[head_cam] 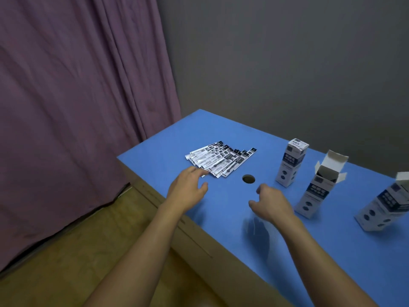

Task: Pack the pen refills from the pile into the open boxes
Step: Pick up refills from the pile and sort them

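A fanned pile of wrapped pen refills (221, 161) is seen lying on the blue table (332, 240), at about 11 o'clock from the round hole (248, 179). The left hand (188, 188) is held at the pile's 7 o'clock edge, fingers loosely spread, fingertips at or just touching the nearest wrappers; nothing is gripped. The right hand (271, 203) is hung over the table at 5 o'clock from the hole, fingers loosely curled and empty. Three upright boxes are set at 3 o'clock: a closed box (291, 163), an open box (321, 187), and an edge box (386, 206) cut off by the frame.
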`<state>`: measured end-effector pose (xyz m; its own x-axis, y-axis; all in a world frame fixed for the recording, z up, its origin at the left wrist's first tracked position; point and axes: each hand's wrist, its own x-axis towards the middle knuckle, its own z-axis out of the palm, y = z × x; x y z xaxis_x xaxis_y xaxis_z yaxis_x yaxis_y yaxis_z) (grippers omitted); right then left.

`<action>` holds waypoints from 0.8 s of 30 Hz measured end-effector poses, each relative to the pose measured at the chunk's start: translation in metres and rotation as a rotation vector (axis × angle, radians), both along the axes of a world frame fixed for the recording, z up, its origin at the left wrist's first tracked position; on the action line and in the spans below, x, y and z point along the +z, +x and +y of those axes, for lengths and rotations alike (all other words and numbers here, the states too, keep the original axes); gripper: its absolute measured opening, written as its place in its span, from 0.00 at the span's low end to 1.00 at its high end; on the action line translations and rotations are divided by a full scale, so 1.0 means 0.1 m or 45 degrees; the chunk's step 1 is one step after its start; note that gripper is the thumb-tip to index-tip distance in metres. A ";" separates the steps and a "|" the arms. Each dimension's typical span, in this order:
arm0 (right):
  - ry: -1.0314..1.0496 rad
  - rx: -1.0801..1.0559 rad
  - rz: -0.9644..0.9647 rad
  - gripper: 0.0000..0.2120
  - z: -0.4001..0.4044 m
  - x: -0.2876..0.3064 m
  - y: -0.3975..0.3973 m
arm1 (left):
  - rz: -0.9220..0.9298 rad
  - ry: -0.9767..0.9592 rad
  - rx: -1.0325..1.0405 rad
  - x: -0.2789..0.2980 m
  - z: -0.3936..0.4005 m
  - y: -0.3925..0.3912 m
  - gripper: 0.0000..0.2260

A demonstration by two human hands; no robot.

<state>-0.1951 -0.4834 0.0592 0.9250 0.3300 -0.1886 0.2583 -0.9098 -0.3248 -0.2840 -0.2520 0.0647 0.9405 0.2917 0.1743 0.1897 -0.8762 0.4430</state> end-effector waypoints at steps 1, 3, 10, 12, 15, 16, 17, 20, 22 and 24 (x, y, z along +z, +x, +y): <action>0.015 -0.012 -0.011 0.16 0.07 0.01 0.00 | 0.006 0.003 -0.002 0.00 0.07 -0.01 0.16; 0.052 -0.040 -0.041 0.18 0.20 0.03 -0.01 | 0.016 0.000 -0.010 -0.02 0.18 -0.02 0.17; 0.131 -0.067 -0.106 0.25 0.51 -0.03 0.11 | 0.035 0.001 -0.039 -0.09 0.49 0.10 0.17; 0.107 -0.073 -0.100 0.24 0.59 -0.05 0.20 | 0.040 -0.009 -0.034 -0.11 0.59 0.19 0.17; 0.086 -0.083 -0.078 0.21 0.72 -0.11 0.37 | 0.027 -0.020 -0.007 -0.15 0.75 0.36 0.16; 0.084 -0.092 -0.076 0.20 0.77 -0.12 0.44 | 0.021 -0.023 -0.005 -0.16 0.79 0.43 0.16; 0.086 -0.101 -0.075 0.19 0.81 -0.13 0.51 | 0.020 -0.026 -0.008 -0.17 0.84 0.50 0.16; 0.077 -0.119 -0.075 0.20 0.97 -0.16 0.74 | 0.053 -0.038 -0.029 -0.18 0.98 0.72 0.16; 0.060 -0.124 -0.096 0.18 1.06 -0.16 0.89 | 0.065 -0.030 -0.045 -0.19 1.07 0.88 0.16; 0.057 -0.137 -0.101 0.17 1.14 -0.15 1.03 | 0.076 -0.026 -0.049 -0.19 1.16 1.05 0.16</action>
